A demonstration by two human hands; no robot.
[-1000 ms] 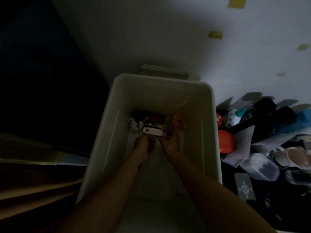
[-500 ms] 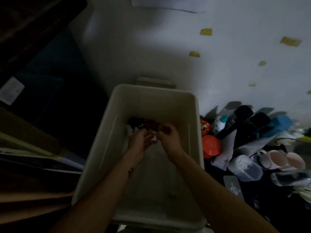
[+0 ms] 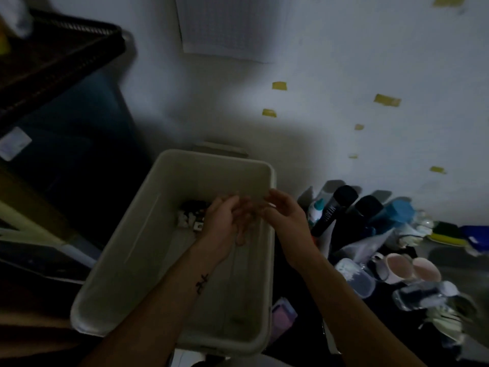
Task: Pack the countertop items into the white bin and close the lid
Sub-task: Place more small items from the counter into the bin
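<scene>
White plastic bin (image 3: pixel 127 260), likely stiff and light, best gripped at rim; left hand (image 3: pixel 225 221), right hand (image 3: pixel 287 217) loose, holding nothing.

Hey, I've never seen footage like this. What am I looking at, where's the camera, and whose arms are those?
No machine here: each grip is a person's bare hand, filmed by a camera worn on their head, looking down. The left grip and right grip hover over an open white bin and seem to hold nothing; the picture is dim and blurred. Small items lie at the bin's far end. Right of it are dark bottles and cups.
</scene>
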